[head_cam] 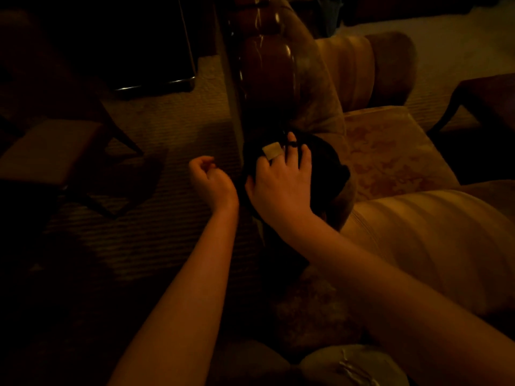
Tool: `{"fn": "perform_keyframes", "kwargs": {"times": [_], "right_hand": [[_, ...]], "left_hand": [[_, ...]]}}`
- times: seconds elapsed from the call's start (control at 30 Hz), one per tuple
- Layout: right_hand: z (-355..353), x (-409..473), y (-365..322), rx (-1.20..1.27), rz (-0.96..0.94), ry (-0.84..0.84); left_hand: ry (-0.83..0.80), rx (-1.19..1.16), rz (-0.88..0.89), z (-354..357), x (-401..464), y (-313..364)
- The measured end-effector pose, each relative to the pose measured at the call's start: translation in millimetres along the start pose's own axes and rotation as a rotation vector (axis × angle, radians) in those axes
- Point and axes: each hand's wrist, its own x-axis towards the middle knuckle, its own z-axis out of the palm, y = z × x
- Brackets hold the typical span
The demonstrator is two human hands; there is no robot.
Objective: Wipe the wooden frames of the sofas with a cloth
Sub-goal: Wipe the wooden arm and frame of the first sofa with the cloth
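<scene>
In dim light, the right hand (278, 179) presses spread fingers on a dark cloth (326, 165) atop the sofa's wooden frame (267, 71), while the left hand (211, 179) hangs loosely curled and empty over the carpet (167, 129) just left.

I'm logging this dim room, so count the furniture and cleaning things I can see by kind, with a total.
Sofas: 1, its glossy wooden frame running along the top
Striped cushions: 2
Dark side tables or stools: 2
Dark cloths: 1, under the right hand
Total: 6
</scene>
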Motion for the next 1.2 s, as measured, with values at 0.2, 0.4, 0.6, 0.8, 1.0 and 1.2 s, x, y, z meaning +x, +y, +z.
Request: {"fn": "perform_keyframes", "kwargs": {"times": [0.2, 0.4, 0.6, 0.8, 1.0, 1.2], "right_hand": [[7.7, 51.2, -35.6, -0.321, -0.017, -0.192], [4.5, 15.4, -19.6, -0.217, -0.148, -0.159], [18.2, -40.1, 0.6, -0.246, -0.357, 0.028], [4.6, -9.6, -15.5, -0.305, -0.354, -0.142], [-12.7, 37.0, -16.0, -0.088, -0.130, -0.163], [-6.5, 32.6, -1.7, 0.054, 0.083, -0.115]], "left_hand": [[-0.178, 0.226, 0.019, -1.1, 18.8, 23.2], [-0.189, 0.289, 0.009, -8.1, 25.8, 15.6], [-0.204, 0.281, 0.033, -4.3, 19.6, 9.0], [-0.239, 0.239, 0.050, 5.7, 20.1, 15.6], [-0.281, 0.196, 0.063, 7.8, 14.7, 27.6], [-0.290, 0.178, 0.081, -2.0, 11.0, 34.6]]}}
